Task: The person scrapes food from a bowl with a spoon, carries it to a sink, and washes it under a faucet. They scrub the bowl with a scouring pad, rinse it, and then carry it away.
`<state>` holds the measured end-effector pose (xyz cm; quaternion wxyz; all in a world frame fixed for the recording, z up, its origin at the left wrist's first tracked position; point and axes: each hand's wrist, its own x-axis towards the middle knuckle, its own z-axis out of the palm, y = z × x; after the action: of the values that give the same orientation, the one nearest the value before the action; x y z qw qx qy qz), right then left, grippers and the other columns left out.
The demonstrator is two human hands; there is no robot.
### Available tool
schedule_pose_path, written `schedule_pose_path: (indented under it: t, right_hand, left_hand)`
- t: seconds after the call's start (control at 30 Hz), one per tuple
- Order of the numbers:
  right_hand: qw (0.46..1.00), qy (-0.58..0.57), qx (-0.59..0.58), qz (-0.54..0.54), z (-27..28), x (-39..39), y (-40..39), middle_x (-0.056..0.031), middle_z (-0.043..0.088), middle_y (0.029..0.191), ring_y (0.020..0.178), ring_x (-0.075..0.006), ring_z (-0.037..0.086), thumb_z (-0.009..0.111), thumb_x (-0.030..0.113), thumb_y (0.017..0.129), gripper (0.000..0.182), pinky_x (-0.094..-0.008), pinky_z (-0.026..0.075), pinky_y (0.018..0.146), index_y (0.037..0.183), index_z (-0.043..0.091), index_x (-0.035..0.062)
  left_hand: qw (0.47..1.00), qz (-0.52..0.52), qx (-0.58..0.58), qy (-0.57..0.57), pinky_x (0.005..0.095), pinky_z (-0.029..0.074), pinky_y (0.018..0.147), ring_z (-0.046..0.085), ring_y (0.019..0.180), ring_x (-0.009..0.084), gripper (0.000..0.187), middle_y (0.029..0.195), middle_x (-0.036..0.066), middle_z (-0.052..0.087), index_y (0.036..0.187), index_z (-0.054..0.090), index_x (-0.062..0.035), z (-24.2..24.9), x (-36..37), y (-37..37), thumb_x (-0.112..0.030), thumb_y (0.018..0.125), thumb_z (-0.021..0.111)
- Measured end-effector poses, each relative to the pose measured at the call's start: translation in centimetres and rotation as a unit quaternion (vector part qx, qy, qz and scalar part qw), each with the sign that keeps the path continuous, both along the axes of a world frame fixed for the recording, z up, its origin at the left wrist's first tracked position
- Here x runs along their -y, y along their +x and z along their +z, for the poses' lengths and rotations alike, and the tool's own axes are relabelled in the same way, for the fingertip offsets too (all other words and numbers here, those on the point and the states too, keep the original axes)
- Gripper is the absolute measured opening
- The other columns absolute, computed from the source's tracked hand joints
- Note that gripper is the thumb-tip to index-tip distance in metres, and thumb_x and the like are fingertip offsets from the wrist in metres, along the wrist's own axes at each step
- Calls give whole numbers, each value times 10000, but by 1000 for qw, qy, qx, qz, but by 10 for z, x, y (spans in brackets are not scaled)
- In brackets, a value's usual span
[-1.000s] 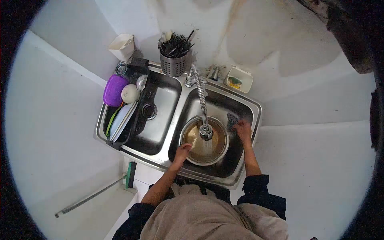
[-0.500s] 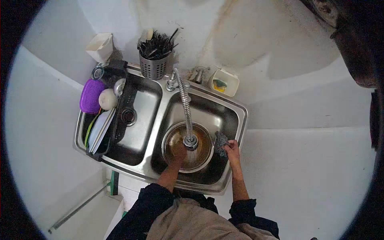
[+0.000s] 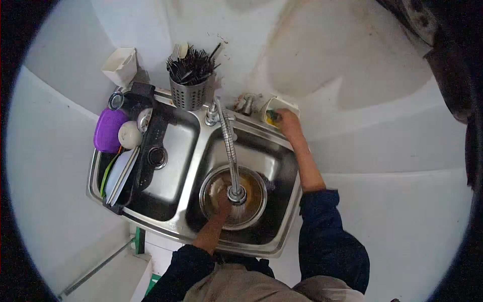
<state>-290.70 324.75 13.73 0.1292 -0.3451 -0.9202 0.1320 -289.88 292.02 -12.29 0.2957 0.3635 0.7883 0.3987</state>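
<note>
Your left hand is down inside the round steel pan holding brownish water, which sits in the right basin of the double stainless sink; whether its fingers are curled or flat you cannot tell, since the spray head hides them. Your right hand is stretched far from it to the small white sponge holder on the sink's back rim, fingers closed around the yellow-green sponge there. The long flexible steel faucet hose runs from the back rim toward you, its head pouring into the pan. The pan fills most of the basin, leaving a narrow gap to the right wall. The left basin floor is open beside the black dish rack. The grey perforated cutlery holder stands just behind. No writing is legible
</note>
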Motion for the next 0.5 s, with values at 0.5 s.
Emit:
schedule_pose_path:
  t: [0.5]
  right_hand:
    - [998, -36, 28, 38, 15, -23, -21, -197, 604, 751, 682, -353, 588, 562, 67, 676, 192, -420, 463, 672, 855, 619, 28]
  left_hand:
    - [998, -65, 4, 7, 382, 476, 729, 593, 796, 258, 264, 912, 97, 627, 1036, 567, -55, -9, -15, -1, -234, 855, 495]
